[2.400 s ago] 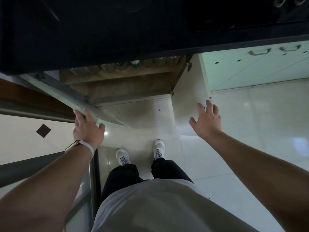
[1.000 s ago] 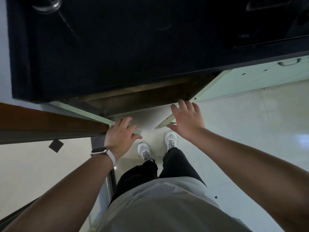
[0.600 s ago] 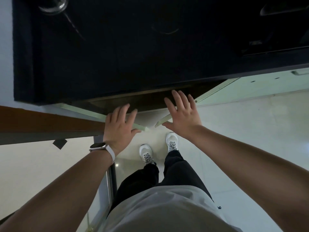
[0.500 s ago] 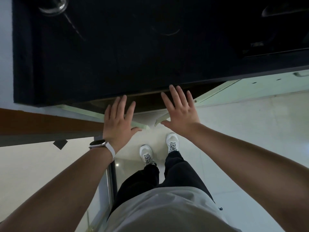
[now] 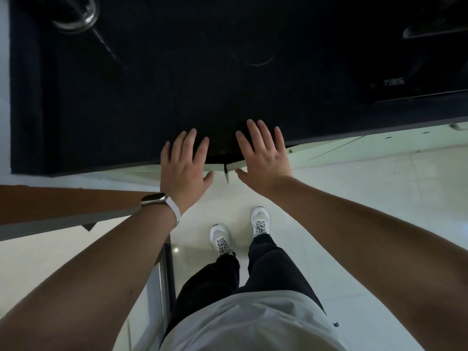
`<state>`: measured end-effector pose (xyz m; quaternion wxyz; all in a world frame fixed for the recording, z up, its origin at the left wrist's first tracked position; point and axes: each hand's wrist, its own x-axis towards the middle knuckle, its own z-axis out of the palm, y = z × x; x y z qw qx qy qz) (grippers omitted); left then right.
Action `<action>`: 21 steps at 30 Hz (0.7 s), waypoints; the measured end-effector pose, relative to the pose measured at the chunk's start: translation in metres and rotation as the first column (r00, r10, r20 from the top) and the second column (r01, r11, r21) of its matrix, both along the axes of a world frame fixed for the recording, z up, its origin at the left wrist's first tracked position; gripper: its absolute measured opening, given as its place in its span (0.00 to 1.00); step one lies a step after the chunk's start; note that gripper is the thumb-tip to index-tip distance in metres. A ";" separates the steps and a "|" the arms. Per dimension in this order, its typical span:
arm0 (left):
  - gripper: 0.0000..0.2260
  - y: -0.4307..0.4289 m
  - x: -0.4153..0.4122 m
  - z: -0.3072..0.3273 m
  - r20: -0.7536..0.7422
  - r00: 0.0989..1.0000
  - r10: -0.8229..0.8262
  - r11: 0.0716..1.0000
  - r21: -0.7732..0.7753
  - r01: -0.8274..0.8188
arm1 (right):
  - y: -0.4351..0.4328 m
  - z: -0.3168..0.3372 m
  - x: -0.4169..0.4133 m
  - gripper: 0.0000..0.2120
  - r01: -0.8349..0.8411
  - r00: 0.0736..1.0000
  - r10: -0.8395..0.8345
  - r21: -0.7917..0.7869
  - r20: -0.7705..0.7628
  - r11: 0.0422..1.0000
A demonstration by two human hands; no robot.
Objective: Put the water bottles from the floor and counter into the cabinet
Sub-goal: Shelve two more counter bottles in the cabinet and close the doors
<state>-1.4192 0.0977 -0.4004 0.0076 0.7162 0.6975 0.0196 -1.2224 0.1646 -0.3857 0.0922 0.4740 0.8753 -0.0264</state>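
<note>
I look straight down past the black counter at the pale green cabinet doors beneath it. Both doors are nearly closed, with only a narrow dark gap left between them. My left hand, with a watch on its wrist, presses flat on the left door, fingers straight. To the right of the gap, my right hand lies flat against the right door. The cabinet's inside is hidden, and no water bottle is in view.
A clear glass stands on the counter at the far left. A dark appliance sits at the counter's right. A brown ledge runs on my left. White floor tiles spread to the right; my shoes stand just before the cabinet.
Both cabinet doors have swung from wide open to almost closed under my palms. The bottles on the shelf inside have gone out of sight. My hands have come close together.
</note>
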 end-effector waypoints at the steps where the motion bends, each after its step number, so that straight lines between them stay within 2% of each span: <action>1: 0.34 0.004 0.000 0.001 -0.001 1.000 0.014 1.000 0.002 -0.014 | 0.004 0.001 -0.002 0.41 0.002 1.000 -0.002 0.003 -0.005 1.000; 13: 0.29 0.018 0.002 0.013 0.005 0.999 0.044 0.999 -0.008 -0.044 | 0.012 0.014 0.012 0.36 0.005 1.000 -0.006 -0.008 -0.026 1.000; 17: 0.29 0.016 0.003 0.035 0.020 1.000 -0.013 0.999 -0.037 0.014 | 0.009 0.032 0.024 0.33 0.027 0.999 -0.027 -0.012 -0.028 1.000; 21: 0.24 0.019 0.001 0.071 0.041 0.998 -0.052 0.999 0.005 0.052 | 0.007 0.063 0.034 0.31 0.066 0.996 -0.065 0.018 -0.063 0.998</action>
